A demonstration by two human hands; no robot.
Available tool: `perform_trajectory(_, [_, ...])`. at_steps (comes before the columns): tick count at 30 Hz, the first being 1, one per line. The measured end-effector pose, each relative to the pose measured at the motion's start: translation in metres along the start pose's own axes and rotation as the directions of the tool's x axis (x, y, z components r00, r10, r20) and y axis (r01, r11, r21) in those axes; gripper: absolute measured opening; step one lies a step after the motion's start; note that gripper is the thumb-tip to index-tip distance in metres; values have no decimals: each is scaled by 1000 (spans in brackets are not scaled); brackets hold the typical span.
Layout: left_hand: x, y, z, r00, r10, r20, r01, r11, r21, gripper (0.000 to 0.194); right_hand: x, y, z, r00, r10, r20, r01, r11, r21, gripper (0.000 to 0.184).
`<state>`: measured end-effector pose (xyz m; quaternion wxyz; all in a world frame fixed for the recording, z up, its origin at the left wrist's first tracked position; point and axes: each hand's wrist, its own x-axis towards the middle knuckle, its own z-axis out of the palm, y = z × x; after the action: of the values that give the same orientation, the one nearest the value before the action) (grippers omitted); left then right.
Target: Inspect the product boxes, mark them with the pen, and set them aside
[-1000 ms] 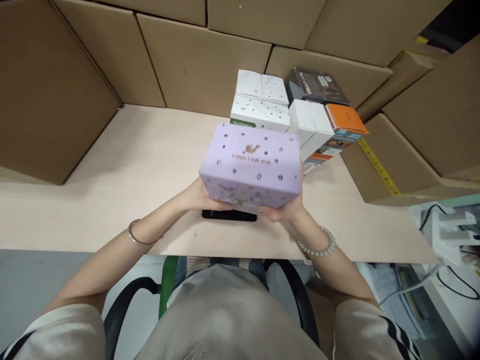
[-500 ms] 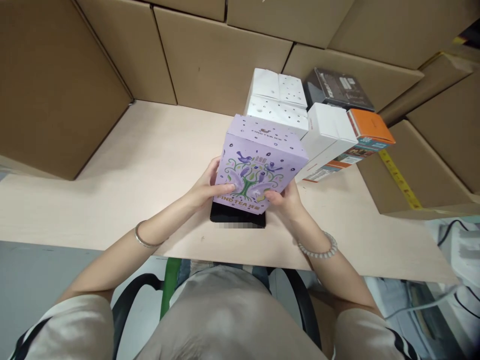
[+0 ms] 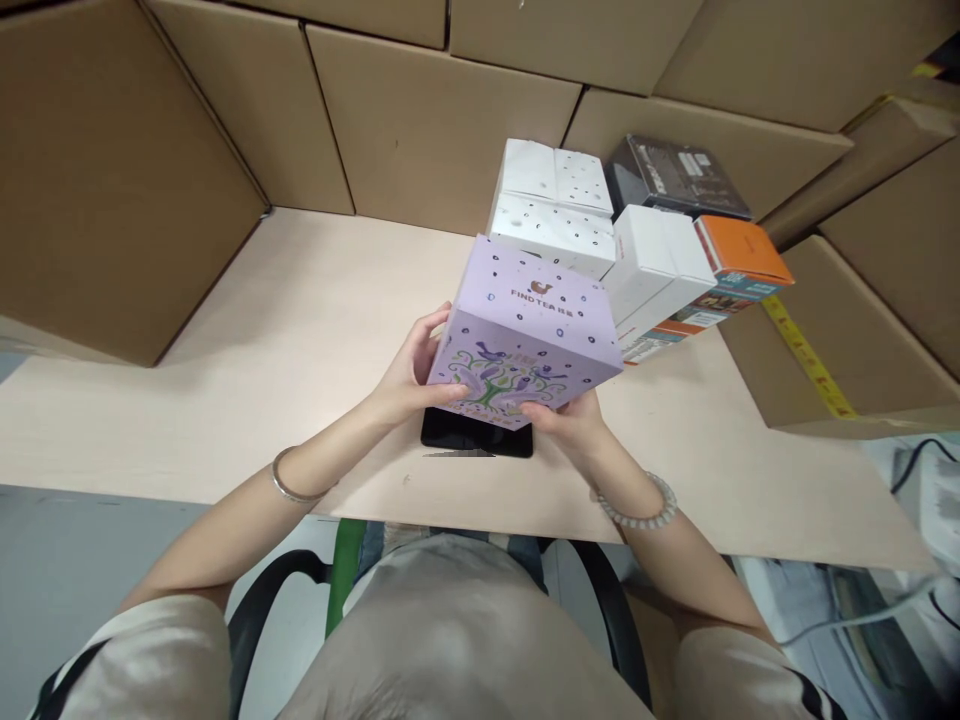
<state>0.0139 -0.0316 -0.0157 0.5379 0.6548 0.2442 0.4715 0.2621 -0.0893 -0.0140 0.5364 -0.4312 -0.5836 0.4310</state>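
Observation:
A lilac tea box (image 3: 529, 335) printed with "FIND TEA", a green tree and purple birds is held up over the table by both hands. My left hand (image 3: 420, 370) wraps its left side, with the thumb lying across the lower front. On the lower right, my right hand (image 3: 574, 418) grips it the same way, thumb on the front. The box leans so that its dotted top and its front both show. Beneath it, a black phone (image 3: 474, 434) lies flat on the table, partly covered from view by the box.
Behind the tea box stand white dotted boxes (image 3: 556, 215), a plain white box (image 3: 658, 262), an orange box (image 3: 742, 252) and a dark grey box (image 3: 679, 178). Large cardboard boxes wall the back and left of the wooden table (image 3: 225, 400). An open carton (image 3: 840, 350) with yellow tape stands right.
The tea box has tipped, so more of its top and less of its front is visible. Both hands still hold it at the sides.

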Motion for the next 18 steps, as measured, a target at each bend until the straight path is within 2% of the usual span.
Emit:
perform_trajectory(2, [1, 0, -3, 985, 160, -71, -139, 962, 237, 104, 3, -7, 1, 1000, -4, -25, 2, 998, -58, 85])
perform_trajectory(4, [1, 4, -7, 944, 311, -111, -210, 825, 525, 111, 7, -12, 2, 997, -46, -56, 40, 995, -92, 88])
perform_trajectory(7, [-2, 11, -9, 884, 456, -103, -197, 564, 802, 120, 12, -13, 2, 995, -86, -49, 84, 995, -50, 120])
perform_trajectory(9, [-5, 16, -7, 865, 492, -101, -160, 460, 873, 122, 11, -12, 3, 999, -41, -30, 41, 999, -15, 139])
perform_trajectory(11, [-8, 18, -3, 864, 489, -120, -116, 423, 899, 121, 8, -9, 6, 1000, 11, -3, -11, 1000, 18, 149])
perform_trajectory(14, [-11, 21, 6, 879, 459, -127, -105, 446, 889, 114, 3, -4, 16, 1000, 10, 5, -10, 999, 40, 156])
perform_trajectory(18, [-15, 27, 21, 857, 513, -53, -206, 434, 877, 98, -1, 2, 28, 995, 32, -98, -27, 998, 49, 147])
